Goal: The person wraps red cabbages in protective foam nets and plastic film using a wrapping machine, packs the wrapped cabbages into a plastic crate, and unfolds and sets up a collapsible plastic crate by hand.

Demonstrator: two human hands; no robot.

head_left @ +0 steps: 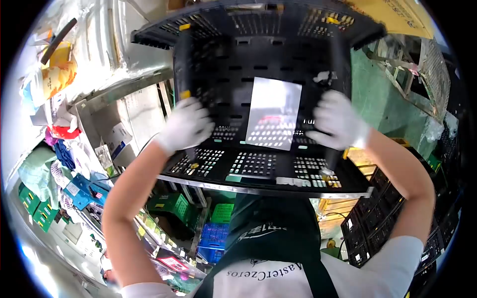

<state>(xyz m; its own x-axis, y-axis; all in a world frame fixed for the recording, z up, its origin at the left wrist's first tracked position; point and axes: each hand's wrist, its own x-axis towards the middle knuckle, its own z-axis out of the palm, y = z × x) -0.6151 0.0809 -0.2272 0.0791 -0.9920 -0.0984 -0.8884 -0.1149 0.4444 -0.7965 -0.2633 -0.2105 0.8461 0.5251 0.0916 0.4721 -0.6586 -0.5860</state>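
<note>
A black plastic folding crate (228,64) with slotted, perforated panels stands in front of me. Its far panel (258,22) and near panel (253,165) lean outward, and the narrow side walls look blurred. My left hand (189,125), in a white glove, has its fingers curled over the left side wall. On the opposite side wall, my right hand (340,120), also gloved in white, is closed, its fingers pointing inward. Between the hands, a glossy pale sheet (275,107) rests on the crate's floor.
A metal-edged bench (278,190) runs under the crate. Stacked black crates (365,223) stand at the right. Green (171,208) and blue crates (213,236) sit low at the left. Cardboard (397,17) shows at the upper right; a metal-framed shelf (126,107) is at the left.
</note>
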